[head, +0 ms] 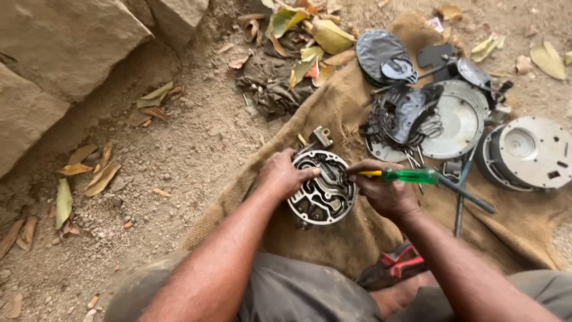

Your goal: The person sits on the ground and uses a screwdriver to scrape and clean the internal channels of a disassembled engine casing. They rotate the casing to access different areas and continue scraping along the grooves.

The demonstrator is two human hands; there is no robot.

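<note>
A round grey metal part [322,197] with curved channels lies on a brown burlap cloth [333,107] in front of my knees. My left hand [283,174] rests on its upper left rim, thumb hooked over the edge. My right hand [381,189] grips a screwdriver [405,176] with a green handle and yellow collar, lying sideways, its tip over the middle of the part.
Round metal covers [527,152] and plates [456,122], a dark gasket [381,53] and a long metal rod [462,191] lie on the cloth to the right. A red-handled tool [402,259] sits by my leg. Large stones [59,48], dry leaves and a dirty rag [271,89] lie on the dirt.
</note>
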